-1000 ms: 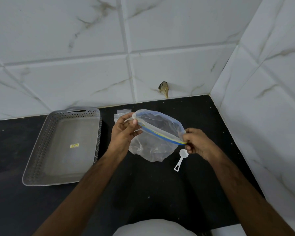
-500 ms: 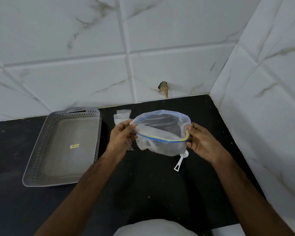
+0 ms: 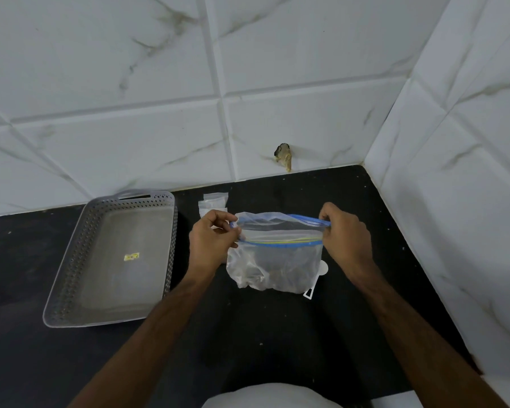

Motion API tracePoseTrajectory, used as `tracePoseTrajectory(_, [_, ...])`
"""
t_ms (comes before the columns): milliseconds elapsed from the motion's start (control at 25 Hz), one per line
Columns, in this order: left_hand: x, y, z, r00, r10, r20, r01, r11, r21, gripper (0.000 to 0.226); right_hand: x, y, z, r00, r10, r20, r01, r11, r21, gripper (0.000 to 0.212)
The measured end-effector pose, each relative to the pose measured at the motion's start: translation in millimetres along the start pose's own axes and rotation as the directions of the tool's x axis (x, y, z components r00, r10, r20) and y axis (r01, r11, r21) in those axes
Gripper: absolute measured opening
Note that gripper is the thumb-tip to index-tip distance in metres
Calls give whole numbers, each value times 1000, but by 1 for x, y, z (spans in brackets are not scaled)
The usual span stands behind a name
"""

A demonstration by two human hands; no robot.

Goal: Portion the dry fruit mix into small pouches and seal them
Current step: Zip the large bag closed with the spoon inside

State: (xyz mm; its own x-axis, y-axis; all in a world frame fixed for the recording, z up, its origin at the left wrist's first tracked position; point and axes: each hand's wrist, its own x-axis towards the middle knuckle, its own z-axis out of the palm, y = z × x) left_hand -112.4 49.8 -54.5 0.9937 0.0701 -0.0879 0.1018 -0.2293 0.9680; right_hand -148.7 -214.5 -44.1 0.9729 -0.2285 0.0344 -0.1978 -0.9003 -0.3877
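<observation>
A clear zip bag with a blue and yellow zip strip stands upright on the black counter, its mouth pulled wide. Brown dry fruit mix shows dimly in its bottom. My left hand pinches the left end of the rim. My right hand pinches the right end. A white plastic scoop lies on the counter behind the bag's right side, mostly hidden. Small clear pouches lie flat just beyond my left hand.
A grey perforated tray with a small yellow sticker inside sits on the counter to the left. White marble-look tiled walls close off the back and the right. A brown chipped spot marks the back wall near the counter.
The bag has turned from tilted in the air to upright on the counter. Both hands moved apart along the zip rim and the mouth now gapes wider.
</observation>
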Motion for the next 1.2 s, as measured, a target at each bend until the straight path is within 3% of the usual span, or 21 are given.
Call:
tracePoseTrajectory(80, [-1, -1, 0, 996, 80, -39, -73, 984, 165, 34, -1, -6, 2, 998, -62, -13, 61, 996, -67, 24])
tracePoseTrajectory(240, [0, 3, -9, 991, 37, -125, -11, 980, 199, 37, 9, -3, -8, 983, 105, 151, -149, 934, 323, 23])
tracePoseTrajectory(360, [2, 9, -8, 989, -27, -146, 52, 984, 171, 38, 3, -3, -15, 980, -160, 120, 120, 951, 284, 36])
tracePoseTrajectory(440, [5, 10, -8, 991, -23, -133, 43, 988, 150, 44, 2, -5, -20, 937, -324, 133, 272, 912, 307, 37])
tracePoseTrajectory(520, [7, 12, -11, 997, 36, -67, -21, 977, 213, 47, 4, -5, -27, 929, -291, 230, 181, 896, 406, 34])
tracePoseTrajectory(640, [10, 15, -18, 982, 131, 139, -186, 822, 538, 51, 11, -4, -33, 913, -67, 402, -209, 771, 602, 33])
tracePoseTrajectory(720, [13, 19, -20, 972, 37, 234, -164, 816, 555, 52, 11, -2, -34, 889, -43, 455, -293, 712, 638, 35])
tracePoseTrajectory(800, [17, 21, -25, 951, -76, 300, -81, 874, 479, 40, 11, 0, -35, 856, -77, 512, -310, 716, 625, 31])
tracePoseTrajectory(920, [14, 26, -28, 930, -126, 346, -1, 940, 342, 18, 9, -3, -32, 832, -123, 540, -266, 767, 584, 20])
tracePoseTrajectory(1000, [12, 31, -27, 905, -190, 380, 104, 967, 234, 27, 9, -6, -28, 869, -128, 479, -198, 796, 572, 13])
tracePoseTrajectory(1080, [15, 35, -29, 857, -245, 453, 107, 945, 308, 28, 10, -9, -27, 901, -156, 404, -122, 803, 583, 13])
tracePoseTrajectory(1200, [21, 38, -39, 716, -327, 617, 89, 919, 384, 21, 14, -10, -31, 924, -211, 318, -19, 807, 590, 19])
